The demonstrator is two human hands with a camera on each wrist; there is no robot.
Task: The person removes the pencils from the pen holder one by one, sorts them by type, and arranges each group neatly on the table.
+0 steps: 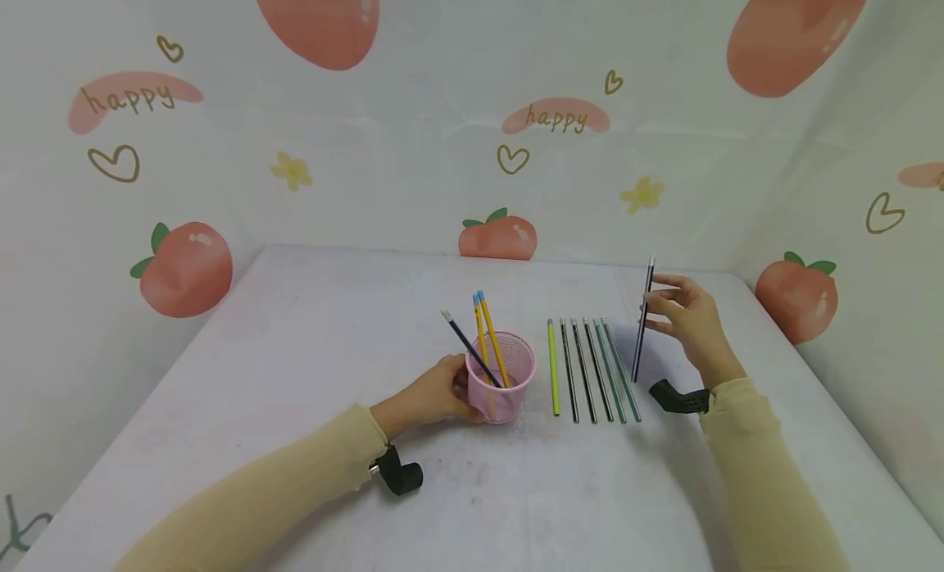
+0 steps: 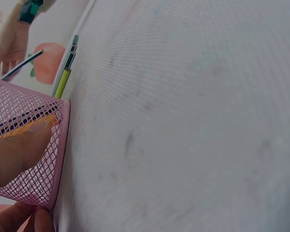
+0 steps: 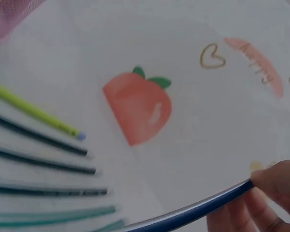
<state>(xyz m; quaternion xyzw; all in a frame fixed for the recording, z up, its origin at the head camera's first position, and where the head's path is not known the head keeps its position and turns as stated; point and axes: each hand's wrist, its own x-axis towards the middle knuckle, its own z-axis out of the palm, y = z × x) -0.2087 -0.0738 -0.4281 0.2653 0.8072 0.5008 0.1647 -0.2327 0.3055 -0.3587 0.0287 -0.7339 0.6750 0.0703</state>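
Observation:
A pink mesh pencil cup (image 1: pixel 501 400) stands upright on the table, and my left hand (image 1: pixel 435 392) holds it around its left side. Inside lean two yellow pencils (image 1: pixel 492 334) and one dark pencil (image 1: pixel 465 338). In the left wrist view my thumb (image 2: pixel 26 145) lies along the mesh wall. My right hand (image 1: pixel 682 310) pinches a dark blue pencil (image 1: pixel 644 326) near its upper part, its lower end pointing down close to the row on the table. That same blue pencil (image 3: pixel 198 209) crosses the bottom of the right wrist view, between thumb and fingers.
Right of the cup lies a row of pencils: a lime-green one (image 1: pixel 554 371), several dark ones (image 1: pixel 581 371) and teal ones (image 1: pixel 615 371) at the right end. A white cloth with peach prints (image 1: pixel 497 238) hangs behind the table. Each wrist wears a black camera (image 1: pixel 678 398).

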